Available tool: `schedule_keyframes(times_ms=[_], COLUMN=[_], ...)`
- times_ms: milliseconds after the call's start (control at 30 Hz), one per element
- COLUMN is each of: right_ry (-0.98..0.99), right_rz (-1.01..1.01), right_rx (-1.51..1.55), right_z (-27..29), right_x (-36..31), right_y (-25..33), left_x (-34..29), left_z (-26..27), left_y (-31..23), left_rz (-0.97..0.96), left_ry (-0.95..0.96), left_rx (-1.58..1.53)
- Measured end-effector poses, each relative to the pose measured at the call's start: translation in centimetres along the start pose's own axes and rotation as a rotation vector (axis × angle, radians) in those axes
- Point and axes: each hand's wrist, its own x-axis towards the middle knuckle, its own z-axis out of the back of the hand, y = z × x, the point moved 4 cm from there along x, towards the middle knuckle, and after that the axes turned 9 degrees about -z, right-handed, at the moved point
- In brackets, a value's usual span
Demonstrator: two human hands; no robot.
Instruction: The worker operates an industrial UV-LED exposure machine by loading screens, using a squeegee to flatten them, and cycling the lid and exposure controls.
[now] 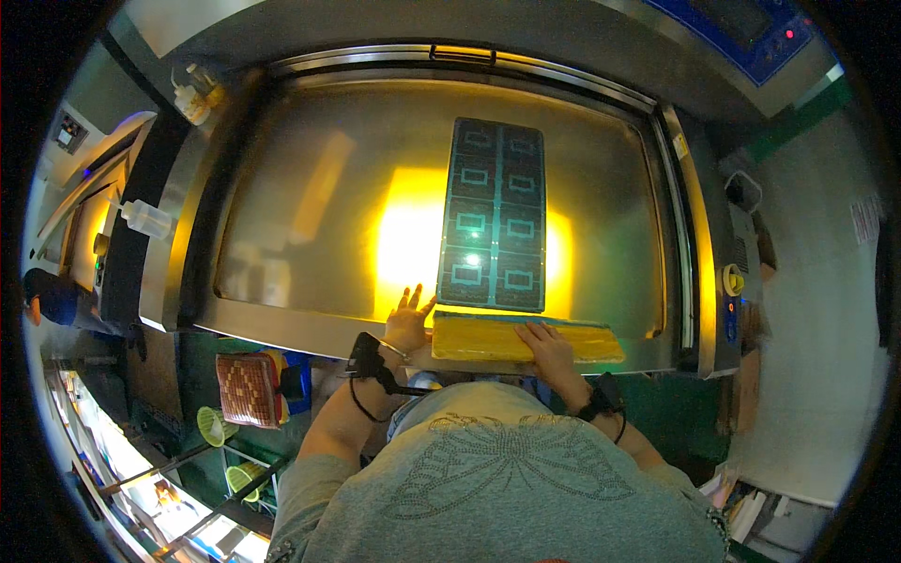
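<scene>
A dark panel (495,216) with pale teal rectangular outlines lies lengthwise on the metal bed (314,202) of a machine. Between it and the bed's front edge rests a long yellow slab (479,338), dark teal along its far edge. My left hand (405,326) is open, its fingers spread on the bed by the panel's near left corner and just left of the slab. My right hand (549,352) lies on the slab's right half with fingers stretched out over it; its thumb is hidden. Each wrist wears a black device on a strap.
A raised metal frame (676,244) borders the bed. Squeeze bottles (147,220) stand left, and a blue control panel (741,33) is at the far right. A yellow knob (733,281) sits on the right side. A checkered cushion (251,388) and green baskets (216,427) are at lower left. Another person's arm (61,300) shows at far left.
</scene>
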Motion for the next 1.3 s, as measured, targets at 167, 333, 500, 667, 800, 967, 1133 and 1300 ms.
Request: schedule_keyframes(times_ms=[167, 333, 500, 667, 800, 967, 1133, 1300], right_ry=[0.043, 0.039, 0.069, 0.028, -0.129, 0.109, 0.307, 0.487], right_rz=[0.005, -0.035, -0.041, 0.019, 0.122, -0.175, -0.088, 0.180], right_rx=[0.014, -0.055, -0.055, 0.103, 0.173, 0.045, -0.135, 0.020], right_z=[-0.4, 0.6, 2.2, 6.2, 5.3, 7.3, 4.3, 2.7], right_x=[0.3, 2.9, 16.5, 35.2, 47.6, 47.6, 40.0, 25.8], right_y=[0.1, 0.1, -3.4, -8.9, -15.5, -13.5, -16.3, -8.8], left_x=[1.5, 1.9, 1.0, 0.7, 0.9, 0.5, 2.2, 3.4], left_z=[2.5, 5.5, 4.0, 4.1, 4.6, 4.2, 3.7, 6.4], left_y=[5.0, 6.0, 5.9, 5.6, 5.4, 5.3, 5.4, 1.6], left_rz=[0.159, 0.494, 0.562, 0.582, 0.561, 0.551, 0.482, 0.318], left_ry=[-0.009, 0.036, -0.032, -0.069, -0.085, -0.059, -0.060, -0.339], left_rx=[0.005, -0.003, -0.032, -0.045, -0.061, -0.048, -0.008, -0.156])
